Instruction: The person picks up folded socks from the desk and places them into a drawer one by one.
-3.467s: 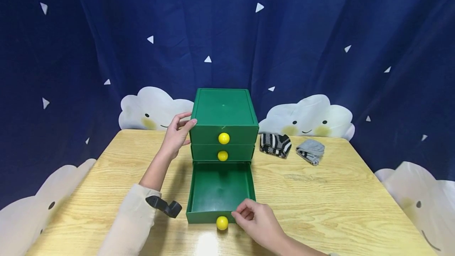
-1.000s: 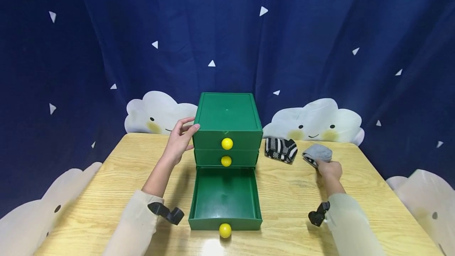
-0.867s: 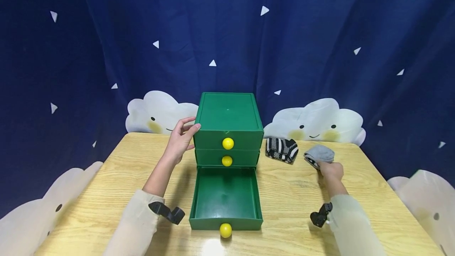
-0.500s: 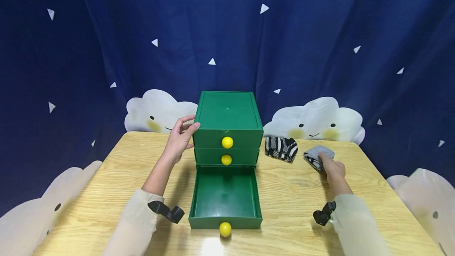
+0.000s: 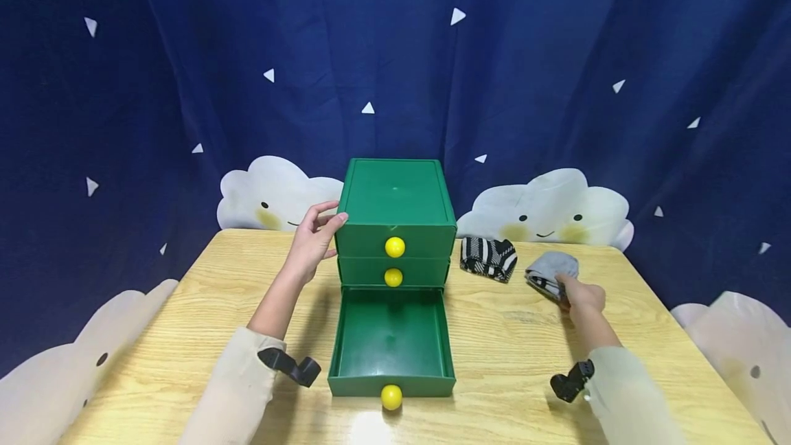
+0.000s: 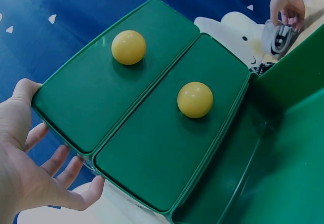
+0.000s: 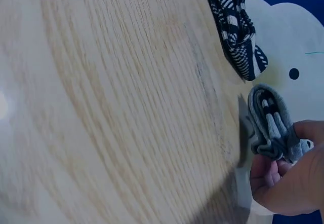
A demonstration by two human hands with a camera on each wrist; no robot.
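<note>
A green drawer cabinet [image 5: 395, 191] with yellow knobs stands mid-table. Its bottom drawer [image 5: 355, 386] is pulled far out and bare inside. My left hand [image 5: 307, 244] rests against the cabinet's left side, thumb at the top front corner; in the left wrist view its fingers [image 6: 68, 172] are spread along the edge. My right hand [image 5: 583, 295] pinches a folded grey sock bundle [image 7: 271, 120] with black bands, thumb on one side and fingers on the other. The bundle casts a shadow on the table in the right wrist view. A folded black-and-white patterned sock bundle [image 5: 488, 258] lies between it and the cabinet.
The pale wooden table [image 5: 513, 362] extends to both sides of the cabinet. Behind it hangs a dark blue curtain [image 5: 395, 53] with white triangles and smiling clouds. Two upper drawers [image 6: 91, 87] are closed.
My right hand has gone from the bottom drawer's front to the grey sock bundle at the right, and its grip there has shifted slightly. The left hand stays at the cabinet.
</note>
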